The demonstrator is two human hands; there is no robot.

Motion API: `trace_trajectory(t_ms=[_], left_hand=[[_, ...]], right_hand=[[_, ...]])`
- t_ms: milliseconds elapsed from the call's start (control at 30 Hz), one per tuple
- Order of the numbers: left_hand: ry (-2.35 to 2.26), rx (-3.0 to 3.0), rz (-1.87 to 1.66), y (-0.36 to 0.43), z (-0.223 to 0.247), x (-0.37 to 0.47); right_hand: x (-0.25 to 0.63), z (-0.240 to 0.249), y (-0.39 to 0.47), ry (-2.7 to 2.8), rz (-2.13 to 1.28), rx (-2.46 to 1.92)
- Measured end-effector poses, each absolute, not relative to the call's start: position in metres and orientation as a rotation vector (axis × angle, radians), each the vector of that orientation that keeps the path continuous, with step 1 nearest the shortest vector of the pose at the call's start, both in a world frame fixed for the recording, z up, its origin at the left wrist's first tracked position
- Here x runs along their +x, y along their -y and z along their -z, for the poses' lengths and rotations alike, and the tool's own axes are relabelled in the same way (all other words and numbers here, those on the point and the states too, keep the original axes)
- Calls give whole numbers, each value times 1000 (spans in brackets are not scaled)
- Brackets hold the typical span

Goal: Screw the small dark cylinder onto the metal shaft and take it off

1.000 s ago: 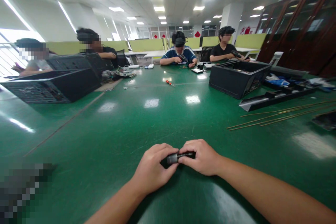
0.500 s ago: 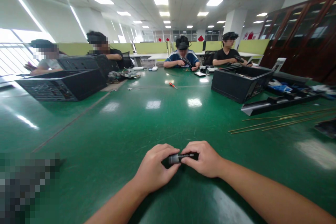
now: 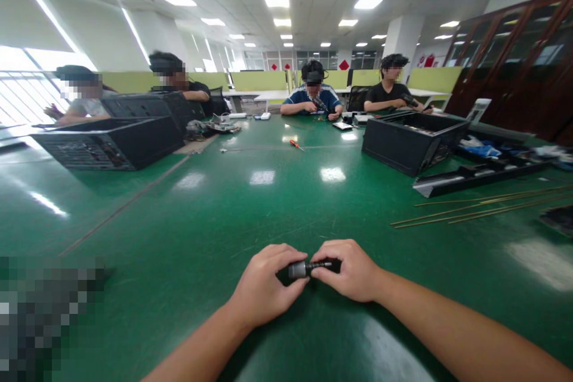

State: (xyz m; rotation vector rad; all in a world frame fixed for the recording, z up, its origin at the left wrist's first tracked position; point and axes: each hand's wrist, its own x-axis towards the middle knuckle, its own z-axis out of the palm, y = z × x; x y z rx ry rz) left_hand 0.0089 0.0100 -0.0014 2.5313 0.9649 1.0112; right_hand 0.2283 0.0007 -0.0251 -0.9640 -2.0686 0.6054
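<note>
A black open-topped case sits at left on a green table. Near centre, the left hand pinches the thick end of a small dark cylindrical tool, lying crosswise between both hands. The right hand pinches its thin shaft. Farther right are another black case and brass-coloured rods.

A glossy green table (its surface finely scratched, with ceiling lights mirrored in it) carries a dark box-shaped case on the right, another on the left, an orange-handled screwdriver between them, and thin brass-coloured rods.
</note>
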Motion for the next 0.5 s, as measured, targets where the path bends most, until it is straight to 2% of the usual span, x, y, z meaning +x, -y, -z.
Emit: trace_trajectory(t_ms=[500], left_hand=[[-965,2542,-1030,-10,3,7]], right_hand=[[228,24,0,2039,-599,-974]])
